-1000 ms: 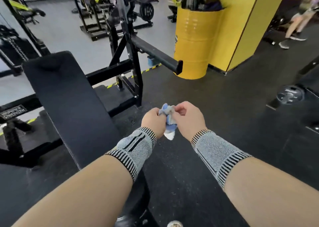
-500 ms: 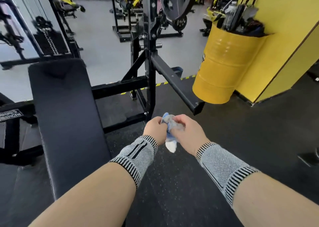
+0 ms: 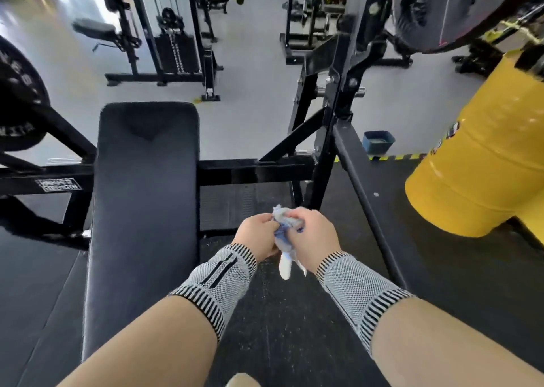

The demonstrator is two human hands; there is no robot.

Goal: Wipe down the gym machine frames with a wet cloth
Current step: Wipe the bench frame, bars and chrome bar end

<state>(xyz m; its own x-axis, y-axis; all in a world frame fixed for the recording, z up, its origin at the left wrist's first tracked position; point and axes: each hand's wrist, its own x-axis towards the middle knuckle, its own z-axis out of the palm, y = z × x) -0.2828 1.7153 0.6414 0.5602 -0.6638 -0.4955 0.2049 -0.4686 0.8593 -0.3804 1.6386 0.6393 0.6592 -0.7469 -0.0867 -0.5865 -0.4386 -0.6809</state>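
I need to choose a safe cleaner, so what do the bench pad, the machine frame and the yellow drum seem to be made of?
Bench pad: probably vinyl or leatherette over foam; smooth, matte black, rounded corners.
Machine frame: likely painted steel; square black tubing with bolts and bare metal pegs.
Yellow drum: seemingly painted metal; glossy, with raised hoop ridges.

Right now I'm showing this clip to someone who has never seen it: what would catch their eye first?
Probably the two hands, left and right, low in the centre, together gripping a bunched blue-and-white cloth above the dark floor. Next, the bright yellow drum at the right edge, vivid against the black frame ahead. The long black bench pad fills the left-centre.
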